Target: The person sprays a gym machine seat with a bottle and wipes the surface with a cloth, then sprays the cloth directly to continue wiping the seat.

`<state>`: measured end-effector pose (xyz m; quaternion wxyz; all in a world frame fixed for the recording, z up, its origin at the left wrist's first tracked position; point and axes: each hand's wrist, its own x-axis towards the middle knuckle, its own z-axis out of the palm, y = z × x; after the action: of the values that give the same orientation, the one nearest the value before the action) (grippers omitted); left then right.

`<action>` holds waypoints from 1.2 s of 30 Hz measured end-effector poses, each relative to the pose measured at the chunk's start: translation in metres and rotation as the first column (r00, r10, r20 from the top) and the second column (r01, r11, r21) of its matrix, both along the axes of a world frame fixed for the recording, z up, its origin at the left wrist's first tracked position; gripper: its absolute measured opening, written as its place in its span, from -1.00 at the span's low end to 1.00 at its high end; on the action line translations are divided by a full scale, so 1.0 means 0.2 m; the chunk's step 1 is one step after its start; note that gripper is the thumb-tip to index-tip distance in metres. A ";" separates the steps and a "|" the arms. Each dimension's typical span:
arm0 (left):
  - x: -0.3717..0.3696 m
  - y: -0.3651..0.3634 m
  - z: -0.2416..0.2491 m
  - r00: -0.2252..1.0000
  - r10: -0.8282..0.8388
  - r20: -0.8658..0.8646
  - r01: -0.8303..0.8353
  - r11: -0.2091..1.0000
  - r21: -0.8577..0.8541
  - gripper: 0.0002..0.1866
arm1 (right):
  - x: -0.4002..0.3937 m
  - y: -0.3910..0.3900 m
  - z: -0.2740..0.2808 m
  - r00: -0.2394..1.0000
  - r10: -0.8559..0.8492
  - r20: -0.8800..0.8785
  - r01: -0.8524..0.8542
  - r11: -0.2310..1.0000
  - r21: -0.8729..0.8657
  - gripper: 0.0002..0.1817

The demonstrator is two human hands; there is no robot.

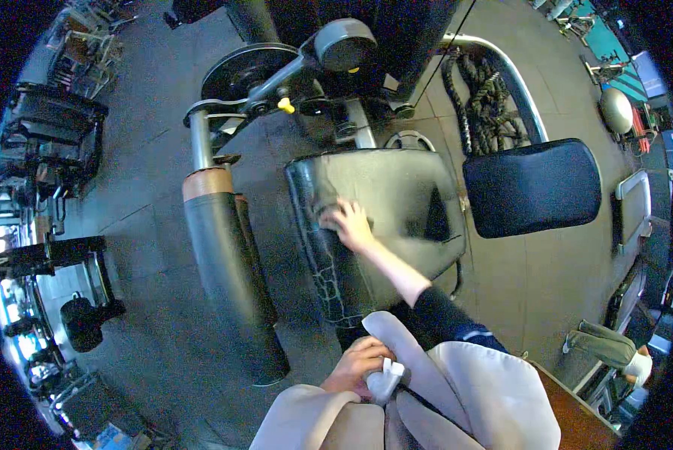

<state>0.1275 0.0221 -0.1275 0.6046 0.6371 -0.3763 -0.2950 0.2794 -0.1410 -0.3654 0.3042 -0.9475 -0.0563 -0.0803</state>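
A black padded gym machine seat (404, 176) lies in front of me, its cracked, worn left edge facing the rollers. My right hand (349, 225) presses on the pad near that edge, fingers bent over a dark, blurred patch that looks like a cloth. Close to my body, my left hand (357, 364) is closed around what looks like a spray bottle (385, 380). Only its white head shows; the rest is hidden by my hand and light-coloured top. Left of the seat hangs a long black padded roller (228, 255) with a brown end band.
A smaller black pad (533, 187) sits to the right, beside a curved metal frame tube (513, 67). Thick battle ropes (486, 101) lie behind it. The machine's lever arm with a yellow knob (285, 106) stands ahead. Gym equipment (48, 135) lines the left side.
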 end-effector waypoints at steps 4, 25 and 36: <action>0.03 -0.14 0.03 0.994 0.098 -0.041 -0.101 0.992 -0.078 -0.84 | -0.69 0.03 -0.01 0.995 0.052 -0.081 -0.045 0.996 0.082 -0.66; -0.27 -0.14 -0.11 0.786 0.617 0.042 -0.610 0.762 0.216 -0.62 | 0.54 -0.18 -0.03 0.995 0.101 0.019 -0.096 0.980 -0.173 -0.45; -0.28 -0.11 -0.15 0.487 0.826 -0.284 -0.818 0.545 0.184 -0.80 | -0.13 -0.04 -0.04 0.969 0.246 -0.037 -0.249 0.955 -0.161 -0.41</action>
<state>0.0719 0.0003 -0.1584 0.7188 0.6852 0.0864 -0.0799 0.2530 -0.1481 -0.3725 0.2332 -0.9555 -0.1784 -0.0287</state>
